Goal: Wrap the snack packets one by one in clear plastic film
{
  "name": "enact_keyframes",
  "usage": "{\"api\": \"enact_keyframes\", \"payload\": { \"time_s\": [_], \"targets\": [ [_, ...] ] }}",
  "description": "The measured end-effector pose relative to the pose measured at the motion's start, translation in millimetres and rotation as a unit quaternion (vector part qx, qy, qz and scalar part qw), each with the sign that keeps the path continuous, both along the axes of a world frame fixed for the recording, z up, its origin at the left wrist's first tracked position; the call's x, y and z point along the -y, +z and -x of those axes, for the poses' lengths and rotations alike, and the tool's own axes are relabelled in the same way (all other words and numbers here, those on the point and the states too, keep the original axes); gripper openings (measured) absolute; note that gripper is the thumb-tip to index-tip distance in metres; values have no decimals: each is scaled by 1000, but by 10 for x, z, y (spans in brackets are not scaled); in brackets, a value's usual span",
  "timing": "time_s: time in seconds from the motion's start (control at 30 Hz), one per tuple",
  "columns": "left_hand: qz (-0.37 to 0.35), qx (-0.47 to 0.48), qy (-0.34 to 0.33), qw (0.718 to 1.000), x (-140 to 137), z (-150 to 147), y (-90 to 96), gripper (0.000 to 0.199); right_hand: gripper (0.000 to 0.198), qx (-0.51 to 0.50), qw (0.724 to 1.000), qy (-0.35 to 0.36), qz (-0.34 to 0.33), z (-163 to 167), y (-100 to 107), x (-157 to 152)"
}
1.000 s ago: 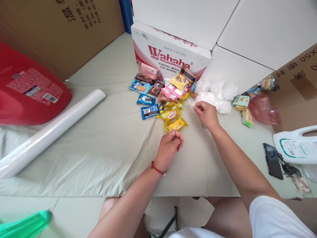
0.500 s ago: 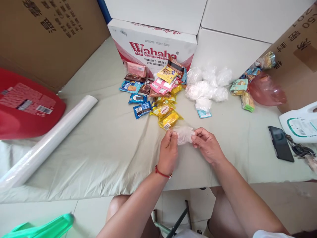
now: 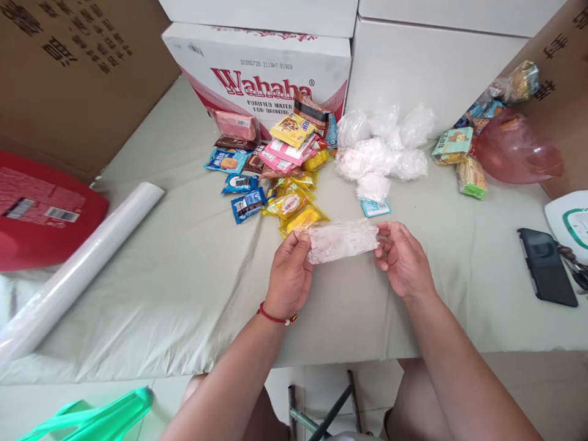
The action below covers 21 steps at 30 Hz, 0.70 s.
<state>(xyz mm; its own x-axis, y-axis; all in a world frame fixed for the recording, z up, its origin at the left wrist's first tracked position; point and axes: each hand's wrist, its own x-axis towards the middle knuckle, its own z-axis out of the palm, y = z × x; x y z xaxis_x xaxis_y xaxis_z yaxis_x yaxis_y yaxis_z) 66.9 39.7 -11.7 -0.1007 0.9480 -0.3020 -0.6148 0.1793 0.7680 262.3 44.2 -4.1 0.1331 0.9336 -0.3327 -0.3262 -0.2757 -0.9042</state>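
Observation:
A crinkled clear plastic piece [image 3: 343,241], possibly a thin bag or cover, is stretched sideways between my two hands above the cloth. My left hand [image 3: 290,269] pinches its left end between thumb and fingers; a red bracelet circles that wrist. At the other end, the fingers of my right hand [image 3: 405,260] grip the ruffled edge. Just behind the plastic lie yellow snack packets [image 3: 298,214], partly hidden by it. Several bunched clear plastic bundles [image 3: 381,147] sit farther back, with a small blue-and-white packet [image 3: 375,207] under the nearest one.
Mixed snack packets [image 3: 248,160] lie before a Wahaha water carton [image 3: 257,67]. A long plastic roll [image 3: 87,269] and red container [image 3: 50,214] stand left. On the right are a pink translucent bowl [image 3: 514,150], more snacks [image 3: 472,176], a phone [image 3: 547,267] and a white jug [image 3: 572,220].
My hands have moved apart, and the plastic piece between them has gone from a short bunch to a longer, flatter strip. The camera view has shifted slightly.

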Motion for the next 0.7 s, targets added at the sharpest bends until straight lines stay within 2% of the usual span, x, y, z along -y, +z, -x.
{"api": "enact_keyframes", "payload": {
  "time_s": [0.13,0.27,0.37,0.43,0.5,0.6,0.7],
  "targets": [
    [-7,-19,-64,998,23,-33,5,22,44,86,995,51,-16,-87,-37,-24],
    [46,0,-169,985,-54,30,50,38,14,160,982,86,-61,-244,-78,-35],
    [58,-102,-221,968,-88,17,43,46,10,195,962,140,-127,-299,-50,-18],
    [8,-208,-261,943,-63,-41,20,41,11,222,944,185,-160,-264,-22,-2],
    [-65,-282,-298,910,-10,-115,-2,35,10,234,937,199,-166,-185,-11,11],
    [-144,-354,-299,874,68,-203,-24,28,27,205,959,128,-148,-56,-39,28],
    [-157,-464,-216,845,103,-248,-46,27,24,171,974,7,-146,32,-81,64]
  ]
}}
